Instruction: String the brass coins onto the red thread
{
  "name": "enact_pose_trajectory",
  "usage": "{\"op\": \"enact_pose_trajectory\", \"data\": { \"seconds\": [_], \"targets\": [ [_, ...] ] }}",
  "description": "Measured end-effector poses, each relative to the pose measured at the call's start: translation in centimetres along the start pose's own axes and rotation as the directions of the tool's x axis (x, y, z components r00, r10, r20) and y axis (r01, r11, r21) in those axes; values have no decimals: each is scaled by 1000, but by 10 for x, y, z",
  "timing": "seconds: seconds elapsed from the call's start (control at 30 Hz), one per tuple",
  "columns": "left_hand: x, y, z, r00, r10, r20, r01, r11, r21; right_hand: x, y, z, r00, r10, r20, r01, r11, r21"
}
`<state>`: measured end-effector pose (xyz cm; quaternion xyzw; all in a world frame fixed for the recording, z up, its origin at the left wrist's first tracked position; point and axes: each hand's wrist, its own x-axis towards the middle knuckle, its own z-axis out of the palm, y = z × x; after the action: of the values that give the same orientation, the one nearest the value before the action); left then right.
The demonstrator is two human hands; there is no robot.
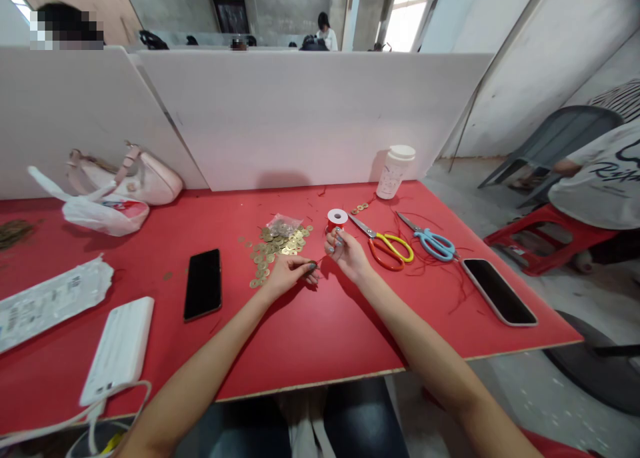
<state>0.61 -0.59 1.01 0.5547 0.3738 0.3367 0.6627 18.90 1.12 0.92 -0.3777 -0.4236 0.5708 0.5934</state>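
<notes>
My left hand is closed in a pinch just above the red table, at the near edge of a pile of brass-coloured coins with holes. A thin red cord shows at its fingertips and runs toward my right hand. That hand is raised slightly, its fingers curled and pinched together at the cord. Part of the cord is too fine to follow. Right behind my right hand stands a spool with a white top and red thread. A small clear plastic bag lies on the coins.
Yellow-and-red-handled scissors and blue-handled scissors lie to the right among loose red cords. Phones flank my hands. A white cup, power bank and handbag are on the table. A white partition stands behind.
</notes>
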Motion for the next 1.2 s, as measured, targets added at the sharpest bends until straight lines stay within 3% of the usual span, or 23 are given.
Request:
{"op": "enact_pose_trajectory", "data": {
  "seconds": [0.17, 0.3, 0.4, 0.47, 0.6, 0.7, 0.8, 1.0, 1.1, 1.2],
  "targets": [
    [3, -7, -2, 998, 26, -50, -26, 1000, -11, 0, 2, -5, 998, -62, -4, 60, 976, -208],
    [2, -10, -1, 998, 30, -49, -31, 999, -23, 1, 11, -7, 975, -223, -19, 187, 861, -473],
    [-2, -12, 8, 999, 28, 44, -27, 999, -25, 0, 18, -6, 961, -252, 117, 269, 737, -620],
    [-5, -13, 15, 995, 32, 90, -30, 999, -26, -2, 22, -7, 928, -243, 282, 372, 611, -698],
    [-7, -12, 21, 991, 56, 121, -55, 998, -13, -4, 30, -9, 779, -94, 620, 603, 387, -698],
    [-7, -11, 22, 990, 111, 88, -114, 993, 24, -5, 35, -7, 715, 4, 699, 662, 315, -680],
    [-7, -11, 21, 982, 184, 29, -186, 981, 58, -4, 35, -2, 732, -5, 681, 659, 257, -707],
    [-5, -12, 17, 967, 235, -99, -232, 972, 42, -4, 24, 2, 749, -114, 653, 660, 221, -718],
    [-2, -11, 13, 957, 236, -167, -238, 971, 4, -5, 21, 1, 744, -154, 651, 665, 276, -694],
    [2, -12, 8, 953, 224, -203, -234, 972, -24, -7, 19, 2, 772, -139, 620, 624, 354, -697]
  ]
}}
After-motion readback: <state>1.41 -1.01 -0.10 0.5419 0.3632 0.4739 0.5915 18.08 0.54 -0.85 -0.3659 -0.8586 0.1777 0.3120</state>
